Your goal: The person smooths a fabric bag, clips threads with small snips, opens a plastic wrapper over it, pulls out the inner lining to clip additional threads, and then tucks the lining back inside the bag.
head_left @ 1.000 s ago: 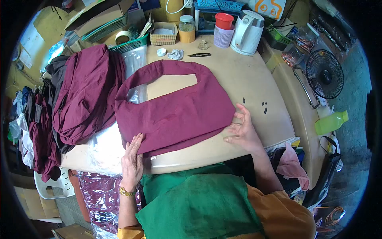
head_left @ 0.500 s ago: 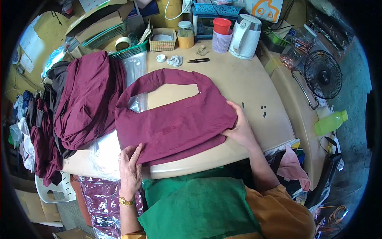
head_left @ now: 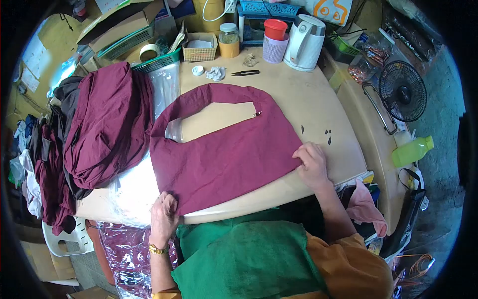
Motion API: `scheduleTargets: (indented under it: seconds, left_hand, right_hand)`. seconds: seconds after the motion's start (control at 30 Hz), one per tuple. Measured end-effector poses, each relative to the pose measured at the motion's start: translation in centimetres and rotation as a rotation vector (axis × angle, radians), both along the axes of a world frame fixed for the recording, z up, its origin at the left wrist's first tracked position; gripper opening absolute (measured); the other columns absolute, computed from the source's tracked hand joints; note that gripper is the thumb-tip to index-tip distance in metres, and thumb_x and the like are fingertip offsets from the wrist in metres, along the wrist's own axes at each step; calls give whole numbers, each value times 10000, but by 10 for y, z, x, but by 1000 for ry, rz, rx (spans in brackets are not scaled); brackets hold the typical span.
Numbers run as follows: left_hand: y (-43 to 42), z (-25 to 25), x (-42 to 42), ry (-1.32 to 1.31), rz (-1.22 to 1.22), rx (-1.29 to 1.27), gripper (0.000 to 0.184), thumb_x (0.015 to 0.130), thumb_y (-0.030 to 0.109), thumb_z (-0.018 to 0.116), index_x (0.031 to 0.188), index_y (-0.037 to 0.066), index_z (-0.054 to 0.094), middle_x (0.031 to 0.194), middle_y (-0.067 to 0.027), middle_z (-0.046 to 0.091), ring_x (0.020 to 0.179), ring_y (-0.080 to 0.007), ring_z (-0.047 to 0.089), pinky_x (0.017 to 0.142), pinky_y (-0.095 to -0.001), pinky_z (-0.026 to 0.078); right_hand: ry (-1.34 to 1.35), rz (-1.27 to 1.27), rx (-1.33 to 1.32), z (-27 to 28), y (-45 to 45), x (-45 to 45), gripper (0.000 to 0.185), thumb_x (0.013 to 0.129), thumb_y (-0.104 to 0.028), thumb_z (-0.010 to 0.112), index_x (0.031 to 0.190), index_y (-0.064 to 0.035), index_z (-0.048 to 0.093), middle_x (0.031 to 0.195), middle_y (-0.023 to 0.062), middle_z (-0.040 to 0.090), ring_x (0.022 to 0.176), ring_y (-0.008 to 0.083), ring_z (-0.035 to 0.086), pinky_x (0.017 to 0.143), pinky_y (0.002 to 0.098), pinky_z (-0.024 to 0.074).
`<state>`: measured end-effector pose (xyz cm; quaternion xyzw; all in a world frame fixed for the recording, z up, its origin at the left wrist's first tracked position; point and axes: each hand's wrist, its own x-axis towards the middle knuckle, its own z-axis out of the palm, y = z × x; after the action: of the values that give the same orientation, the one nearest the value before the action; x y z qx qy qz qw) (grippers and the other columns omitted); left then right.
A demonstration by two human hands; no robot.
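Maroon bag (head_left: pixel 229 157), snips (head_left: pixel 245 73), kettle (head_left: pixel 302 47) on beige table (head_left: pixel 318 97)

No words or numbers can be read: far beyond the right hand (head_left: pixel 312 167), a flat white panel (head_left: pixel 344 6) bears a thick looping orange mark (head_left: pixel 328 12); pale paper sheets (head_left: pixel 36 59) well beyond the left hand (head_left: pixel 163 212) are too blurred

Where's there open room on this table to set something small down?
The widest bare patch of tabletop lies right of the maroon bag, below the kettle and above the right hand, with just a few dark marks. A narrower strip separates bag and black tool. The left is crowded with a maroon cloth heap and clear plastic.
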<state>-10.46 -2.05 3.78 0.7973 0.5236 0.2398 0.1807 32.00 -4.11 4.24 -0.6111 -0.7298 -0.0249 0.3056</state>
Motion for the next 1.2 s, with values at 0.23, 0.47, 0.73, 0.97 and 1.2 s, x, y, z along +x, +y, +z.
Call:
scheduleTargets:
  seconds: [0.23, 0.47, 0.73, 0.97, 1.2]
  left_hand:
    - [-10, 55, 4, 99, -23, -110, 313, 669, -62, 637, 945, 33, 526, 946, -154, 525, 905, -365, 542, 783, -454, 443]
    - [3, 47, 95, 318, 34, 96, 717, 905, 374, 609, 1520, 137, 328, 1604, -175, 192, 1489, -396, 129, 1160, -632, 67]
    - [42, -7, 77, 372, 183, 53, 722, 949, 529, 491, 1535, 150, 304, 1607, -123, 226, 1489, -381, 135, 1135, -686, 34]
    - [37, -1, 71, 412, 173, -25, 717, 942, 528, 505, 1534, 171, 313, 1619, -107, 204, 1490, -400, 119, 1136, -681, 65]
    - [17, 6, 46, 410, 121, -89, 729, 934, 519, 531, 1518, 127, 336, 1600, -135, 245, 1468, -414, 195, 1158, -600, 167]
  right_hand:
    - [-93, -20, -324, 35, -3, 1, 187, 743, -7, 661, 924, -44, 694, 976, 73, 624, 998, 282, 598, 907, 449, 451]
    - [-116, 144, -115, 41, 48, -74, 577, 867, -440, 660, 1355, -149, 558, 1481, 178, 411, 1419, 383, 295, 1147, 626, 154]
    - [-262, 80, -313, -3, 62, -53, 747, 864, -553, 613, 1491, -212, 395, 1587, 175, 227, 1466, 427, 151, 1112, 712, 78]
    - [-287, 90, -415, 1, 57, -52, 758, 872, -632, 545, 1488, -213, 404, 1587, 177, 226, 1474, 413, 132, 1132, 686, 65]
    - [-286, 89, -481, 5, 35, -52, 761, 879, -617, 551, 1489, -189, 399, 1586, 189, 221, 1477, 402, 132, 1145, 665, 53]
